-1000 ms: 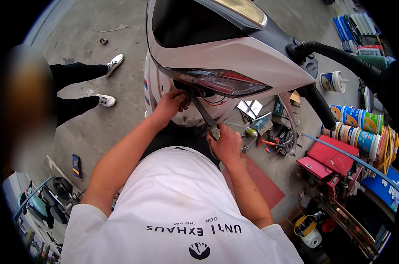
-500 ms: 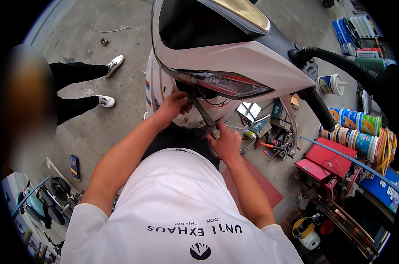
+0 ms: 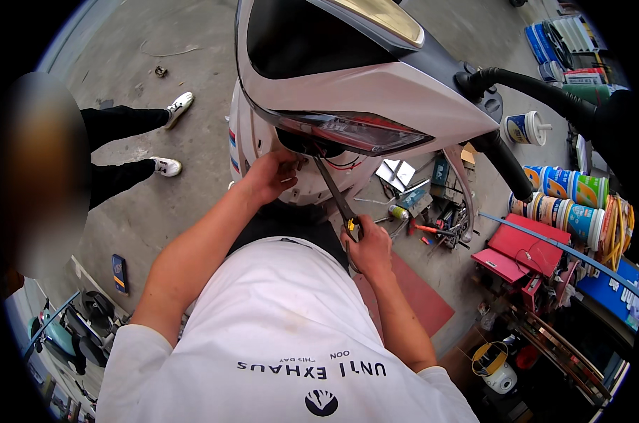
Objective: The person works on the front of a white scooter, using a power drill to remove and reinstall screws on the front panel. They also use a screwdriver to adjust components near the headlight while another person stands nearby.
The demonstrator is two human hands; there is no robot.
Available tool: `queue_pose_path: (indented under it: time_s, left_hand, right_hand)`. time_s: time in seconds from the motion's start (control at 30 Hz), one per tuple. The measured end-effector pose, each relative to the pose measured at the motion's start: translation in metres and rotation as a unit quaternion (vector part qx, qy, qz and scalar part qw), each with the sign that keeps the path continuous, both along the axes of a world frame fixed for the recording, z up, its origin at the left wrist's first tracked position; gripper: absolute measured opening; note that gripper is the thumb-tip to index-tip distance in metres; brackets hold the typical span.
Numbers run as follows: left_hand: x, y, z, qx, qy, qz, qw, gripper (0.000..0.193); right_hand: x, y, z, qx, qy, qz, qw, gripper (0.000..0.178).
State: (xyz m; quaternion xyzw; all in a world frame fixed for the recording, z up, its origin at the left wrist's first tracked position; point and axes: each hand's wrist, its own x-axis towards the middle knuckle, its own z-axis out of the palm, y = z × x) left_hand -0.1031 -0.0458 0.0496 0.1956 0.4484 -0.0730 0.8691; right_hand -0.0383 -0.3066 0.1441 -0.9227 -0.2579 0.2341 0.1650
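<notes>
Shadow obscures the tip of a long, dark metal tool [image 3: 336,193] below a clear plastic headlight [image 3: 365,134]. The right hand [image 3: 372,247] grips the tool's handle; the left hand [image 3: 270,176] curls nearby, its hold unclear.

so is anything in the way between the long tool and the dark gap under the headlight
Nothing visible blocks it: the long tool, held in the right hand, reaches the dark gap with its far end. The left hand and red wires sit beside its path.
</notes>
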Motion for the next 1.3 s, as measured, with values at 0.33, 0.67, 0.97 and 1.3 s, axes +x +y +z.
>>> queue_pose_path:
  time_s: [0.33,0.67,0.97,1.3]
  left_hand:
    - [0.006,-0.01,0.032,0.451,0.026,-0.151,0.879,0.02]
    - [0.003,-0.013,0.014,0.693,0.098,-0.192,0.688,0.016]
    - [0.002,-0.014,0.016,0.822,0.072,-0.227,0.517,0.01]
    - [0.001,-0.012,0.028,0.716,0.082,-0.24,0.65,0.014]
  right_hand:
    - [0.017,0.026,0.014,-0.049,0.163,-0.011,0.985,0.044]
    - [0.026,0.038,0.026,-0.058,0.204,0.004,0.977,0.045]
    - [0.033,0.04,0.016,-0.002,0.294,-0.017,0.956,0.051]
    - [0.044,0.042,0.016,0.02,0.291,0.014,0.957,0.044]
